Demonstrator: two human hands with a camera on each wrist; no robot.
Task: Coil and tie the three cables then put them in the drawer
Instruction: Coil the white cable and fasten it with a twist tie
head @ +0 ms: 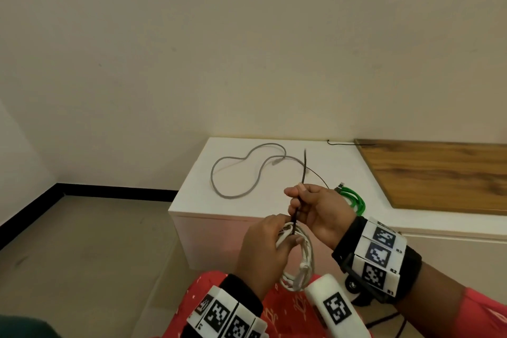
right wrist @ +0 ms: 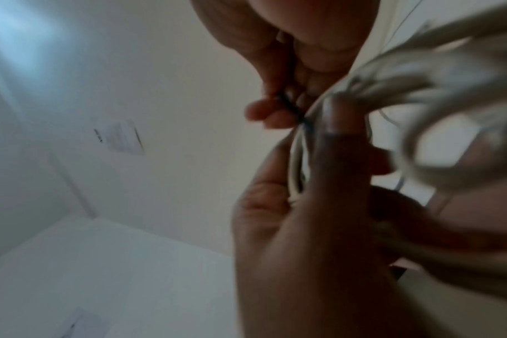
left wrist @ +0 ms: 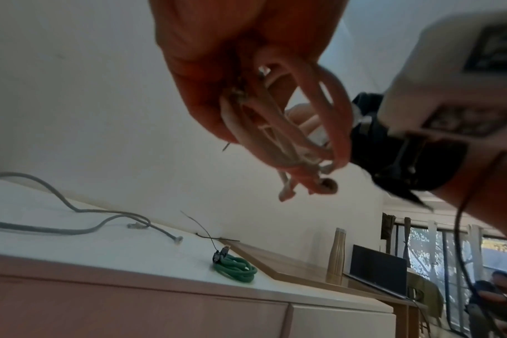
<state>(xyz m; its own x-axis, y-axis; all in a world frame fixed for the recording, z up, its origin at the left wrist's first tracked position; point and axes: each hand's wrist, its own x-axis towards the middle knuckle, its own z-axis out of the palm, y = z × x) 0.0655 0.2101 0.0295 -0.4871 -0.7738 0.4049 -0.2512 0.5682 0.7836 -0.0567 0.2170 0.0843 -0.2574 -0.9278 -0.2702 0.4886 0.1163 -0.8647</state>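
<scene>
My left hand (head: 270, 241) grips a coiled white cable (head: 300, 261) in front of the white cabinet (head: 247, 203); the coil (left wrist: 290, 128) hangs from its curled fingers. My right hand (head: 307, 207) pinches a black cable tie (head: 301, 178) that runs down around the coil's top and sticks up past the fingers. A grey cable (head: 241, 170) lies loose and uncoiled on the cabinet top. A green cable (head: 354, 199) lies coiled on the cabinet behind my right hand, also seen as a green coil (left wrist: 235, 269) in the left wrist view.
More thin black ties (head: 337, 143) lie at the cabinet's back edge. A wooden board (head: 439, 173) covers the surface to the right. Drawer fronts (left wrist: 130, 308) show below the cabinet top. A laptop (left wrist: 379, 269) and a seated person (left wrist: 495, 295) are far off to the right.
</scene>
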